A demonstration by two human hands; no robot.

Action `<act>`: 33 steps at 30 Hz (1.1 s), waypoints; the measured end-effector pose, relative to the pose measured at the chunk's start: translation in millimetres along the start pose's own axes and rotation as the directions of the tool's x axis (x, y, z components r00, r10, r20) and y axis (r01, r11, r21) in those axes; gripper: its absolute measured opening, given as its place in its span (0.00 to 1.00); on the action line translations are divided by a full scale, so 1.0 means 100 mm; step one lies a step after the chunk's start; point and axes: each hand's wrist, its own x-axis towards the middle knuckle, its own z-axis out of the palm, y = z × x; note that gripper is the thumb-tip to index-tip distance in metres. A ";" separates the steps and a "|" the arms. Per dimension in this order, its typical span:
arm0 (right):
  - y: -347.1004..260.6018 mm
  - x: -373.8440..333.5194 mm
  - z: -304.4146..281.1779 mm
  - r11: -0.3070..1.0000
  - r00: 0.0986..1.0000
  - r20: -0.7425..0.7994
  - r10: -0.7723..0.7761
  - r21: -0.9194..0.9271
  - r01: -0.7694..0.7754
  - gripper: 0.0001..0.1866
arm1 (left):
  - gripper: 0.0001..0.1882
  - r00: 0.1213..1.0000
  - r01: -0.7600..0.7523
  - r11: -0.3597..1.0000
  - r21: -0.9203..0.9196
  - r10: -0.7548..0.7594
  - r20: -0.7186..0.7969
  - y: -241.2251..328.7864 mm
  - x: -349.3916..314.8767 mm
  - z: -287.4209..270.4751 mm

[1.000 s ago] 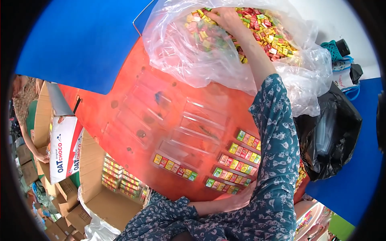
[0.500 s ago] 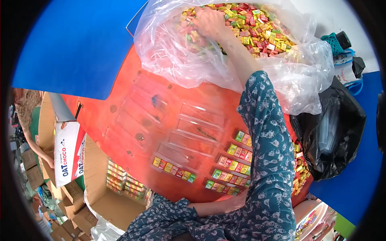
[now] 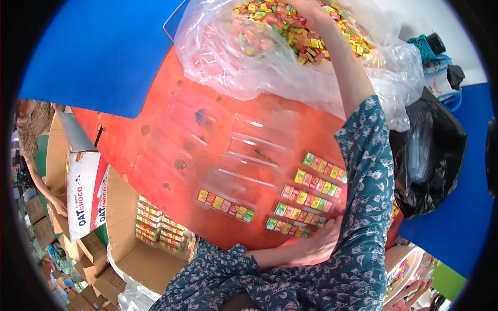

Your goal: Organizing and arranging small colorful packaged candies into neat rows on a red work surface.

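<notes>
My right hand [image 3: 308, 8] reaches into a big clear plastic bag [image 3: 218, 67] at the far end of the table, over a heap of small red, yellow and green boxes [image 3: 314, 44]. Its fingers run to the upper picture edge and are mostly out of sight. My left hand [image 3: 324, 240] crosses beneath the right sleeve, next to rows of the small boxes [image 3: 295, 228]; its fingertips are hidden by the sleeve. Left of these, a clear plastic tray [image 3: 254, 150] has empty slots, and one row of boxes [image 3: 225, 206] lies at its near end.
Another clear tray [image 3: 176, 135] lies on the red table [image 3: 155, 155]. A black plastic bag [image 3: 430, 155] stands at the right. At lower left, an open cardboard carton [image 3: 150, 269] holds packed rows. Another person's arm [image 3: 44, 186] is by a white carton [image 3: 83, 197].
My right hand has moved farther away and rightward over the heap. My left hand has come up and to the right, closer to the rows of boxes.
</notes>
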 end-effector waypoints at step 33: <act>-1.97 -4.21 -3.10 0.742 0.734 -0.128 0.667 0.024 -0.670 0.17 | 0.04 0.967 0.110 0.976 -0.186 -0.061 0.249 0.02 0.31 0.09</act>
